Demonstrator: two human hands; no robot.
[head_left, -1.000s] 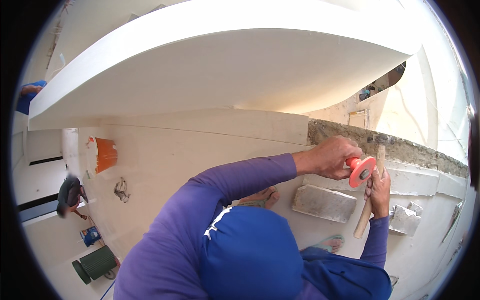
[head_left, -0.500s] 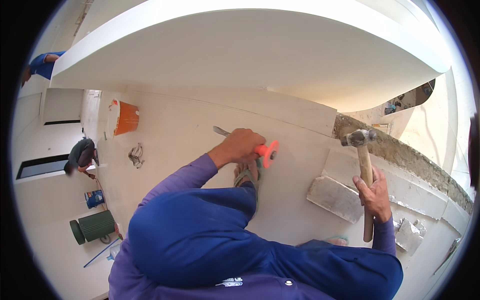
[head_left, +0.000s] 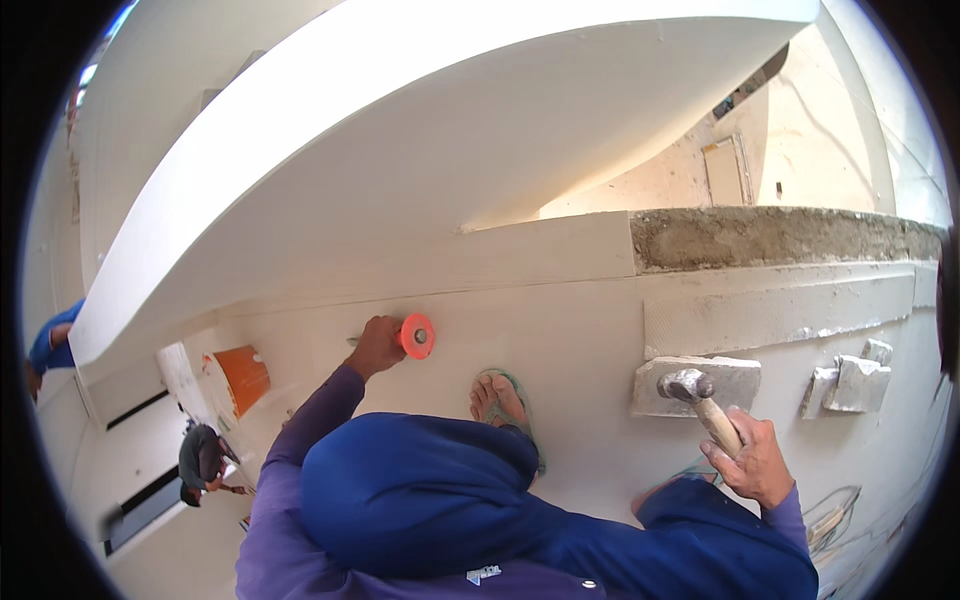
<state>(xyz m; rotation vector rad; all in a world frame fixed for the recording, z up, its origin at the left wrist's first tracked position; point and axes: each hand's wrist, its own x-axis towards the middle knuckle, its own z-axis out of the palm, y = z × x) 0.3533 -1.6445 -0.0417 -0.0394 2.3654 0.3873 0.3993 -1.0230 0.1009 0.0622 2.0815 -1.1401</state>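
My left hand (head_left: 376, 348) is wrapped round a cold chisel with a round orange-red hand guard (head_left: 417, 336). The chisel's struck end shows in the guard's middle, and its blade is mostly hidden behind the fist. On the other side, my right hand (head_left: 752, 460) grips the wooden handle of a ball-peen hammer (head_left: 718, 424). The hammer's metal head hangs in view over a grey, rough-edged slab piece (head_left: 648, 390); whether they touch I cannot tell. A long pale slab strip (head_left: 775, 315) lies beyond that piece, beside a bare, rough mortar band (head_left: 780, 240).
A white curved wall (head_left: 400, 170) rises ahead. Broken slab chunks (head_left: 860, 385) lie at right, near a coiled wire (head_left: 832, 520). At left are an orange bucket (head_left: 240, 380), a bent-over person (head_left: 203, 460) and a blue sleeve (head_left: 55, 338). My sandalled foot (head_left: 500, 400) is between my hands.
The view has turned to the right, bringing more of the mortar band and broken pieces in. My left hand with the chisel is farther left; the hammer is lower and tilted left.
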